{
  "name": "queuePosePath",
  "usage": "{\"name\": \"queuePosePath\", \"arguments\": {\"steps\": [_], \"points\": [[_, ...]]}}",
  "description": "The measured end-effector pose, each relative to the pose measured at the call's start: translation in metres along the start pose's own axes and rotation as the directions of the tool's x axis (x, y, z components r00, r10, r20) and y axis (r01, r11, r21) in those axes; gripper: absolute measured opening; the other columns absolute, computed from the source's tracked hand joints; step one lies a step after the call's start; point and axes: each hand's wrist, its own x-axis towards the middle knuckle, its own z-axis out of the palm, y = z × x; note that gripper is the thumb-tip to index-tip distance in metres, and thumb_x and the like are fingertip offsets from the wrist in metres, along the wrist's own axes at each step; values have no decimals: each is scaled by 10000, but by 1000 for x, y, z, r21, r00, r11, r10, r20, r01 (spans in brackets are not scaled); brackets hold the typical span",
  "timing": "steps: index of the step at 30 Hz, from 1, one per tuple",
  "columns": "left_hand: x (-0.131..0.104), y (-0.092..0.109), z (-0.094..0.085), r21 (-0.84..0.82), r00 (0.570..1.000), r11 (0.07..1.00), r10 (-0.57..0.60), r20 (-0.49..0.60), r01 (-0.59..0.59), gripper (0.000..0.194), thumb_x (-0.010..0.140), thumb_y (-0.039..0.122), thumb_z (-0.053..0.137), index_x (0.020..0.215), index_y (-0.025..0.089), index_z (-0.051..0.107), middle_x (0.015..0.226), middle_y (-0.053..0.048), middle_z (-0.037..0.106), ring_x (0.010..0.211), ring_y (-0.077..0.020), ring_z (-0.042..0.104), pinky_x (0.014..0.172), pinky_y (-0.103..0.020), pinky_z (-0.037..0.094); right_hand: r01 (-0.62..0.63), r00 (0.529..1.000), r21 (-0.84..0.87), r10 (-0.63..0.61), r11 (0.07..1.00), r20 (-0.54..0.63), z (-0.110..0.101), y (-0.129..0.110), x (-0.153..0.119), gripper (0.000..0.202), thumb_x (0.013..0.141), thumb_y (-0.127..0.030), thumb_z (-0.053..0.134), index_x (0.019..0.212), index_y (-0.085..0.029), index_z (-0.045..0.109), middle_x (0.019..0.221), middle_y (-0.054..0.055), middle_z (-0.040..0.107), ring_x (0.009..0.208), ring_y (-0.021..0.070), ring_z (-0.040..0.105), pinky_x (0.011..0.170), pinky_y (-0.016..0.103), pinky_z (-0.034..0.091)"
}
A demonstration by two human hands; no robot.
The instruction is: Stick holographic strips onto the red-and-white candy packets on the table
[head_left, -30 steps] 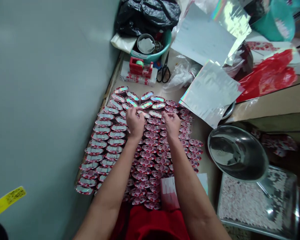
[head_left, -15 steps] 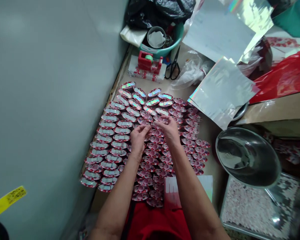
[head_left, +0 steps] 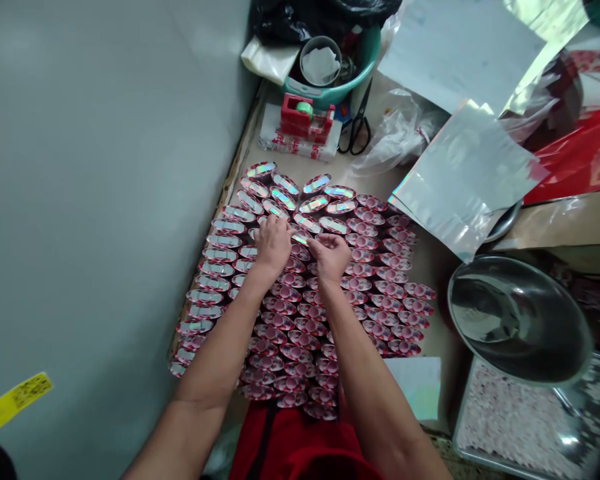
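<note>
Many oval red-and-pink pieces stand packed in rows on the table [head_left: 433, 347]. Those at the left and back carry shiny silvery strips, such as one oval piece [head_left: 219, 255]; others show a pink round centre, such as another oval piece [head_left: 379, 330]. Between my hands lies an oval with a shiny strip [head_left: 301, 238]. My left hand [head_left: 274, 243] is over the ovals with its fingers closed at the left end of that strip. My right hand [head_left: 331, 255] pinches at its right end, fingertips together. Whether either hand grips the strip is too small to tell.
Behind the ovals are a red tape dispenser [head_left: 307, 119], black scissors [head_left: 356, 127] and a teal basin [head_left: 330, 93]. Silvery sheets [head_left: 467, 173] lie at the right. Nearer are a metal bowl [head_left: 520, 320] and a tray of small pale bits [head_left: 505, 420]. A grey wall [head_left: 105, 200] borders the left.
My left hand has moved up and slightly left, its back now turned up. My right hand has shifted slightly down. A shiny strip now shows on the oval between them. The view has shifted slightly.
</note>
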Motion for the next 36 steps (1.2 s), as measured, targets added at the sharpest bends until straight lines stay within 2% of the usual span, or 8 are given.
{"name": "queuePosePath", "arguments": {"steps": [5, 10, 16, 26, 29, 32, 34, 36], "points": [[15, 3, 3, 126, 996, 988, 87, 4, -86, 226, 1025, 328, 565, 1140, 177, 688, 1278, -174, 642, 1259, -352, 548, 1021, -468, 444, 77, 995, -188, -89, 979, -55, 8, -7, 1, 263, 638, -328, 809, 746, -233, 590, 708, -19, 676, 682, 188, 628, 711, 306, 489], [23, 4, 8, 165, 994, 980, 106, 22, -108, 265, 1039, 306, 532, 1197, 151, 677, 1293, -194, 636, 1262, -366, 541, 1017, -468, 446, 103, 992, -228, -117, 968, -48, 10, -14, 2, 244, 650, -276, 790, 767, -236, 580, 703, -33, 653, 696, 184, 609, 704, 288, 448], [21, 4, 10, 158, 995, 983, 95, 13, -96, 262, 1046, 275, 510, 1214, 144, 663, 1303, -185, 634, 1252, -345, 549, 1018, -457, 449, 99, 994, -239, -109, 966, -28, 11, -14, 5, 255, 648, -248, 777, 807, -233, 578, 714, -44, 650, 699, 183, 623, 704, 282, 448], [21, -3, 22, 45, 990, 994, 103, -95, -99, 165, 1016, 270, 562, 1109, 173, 657, 1261, -168, 645, 1223, -357, 557, 1029, -465, 440, 108, 994, -319, -102, 942, 36, 11, -15, 12, 331, 669, -261, 773, 945, -239, 593, 721, -47, 665, 709, 205, 650, 746, 302, 469], [17, -1, 20, 14, 992, 997, 81, -100, -80, 191, 1027, 319, 550, 1099, 172, 649, 1247, -173, 641, 1220, -354, 558, 1029, -462, 442, 108, 994, -395, -111, 912, 14, 10, -18, 13, 373, 685, -287, 797, 981, -249, 574, 755, -34, 654, 765, 226, 648, 770, 317, 464], [12, -1, 15, -30, 987, 999, 23, -156, -28, 316, 1005, 448, 595, 1136, 163, 631, 1282, -192, 616, 1234, -354, 551, 1044, -472, 436, 101, 995, -477, -92, 873, 44, 4, -22, 14, 380, 714, -340, 840, 969, -257, 570, 798, -20, 644, 848, 241, 649, 805, 327, 468], [22, -5, 12, 1, 980, 999, 35, -198, -35, 410, 981, 544, 616, 1103, 153, 643, 1248, -174, 633, 1214, -337, 555, 1047, -490, 431, 124, 990, -543, -69, 830, 120, 1, -27, 16, 324, 772, -370, 828, 943, -247, 582, 810, -23, 640, 864, 228, 646, 829, 329, 476], [44, -9, 12, 60, 978, 993, 112, -173, -103, 490, 992, 612, 578, 963, 134, 678, 1023, -94, 679, 1095, -282, 590, 1019, -505, 434, 144, 985, -612, -52, 778, 165, 1, -32, 17, 297, 847, -396, 782, 1013, -218, 610, 833, -26, 640, 871, 217, 645, 848, 343, 488]]}}
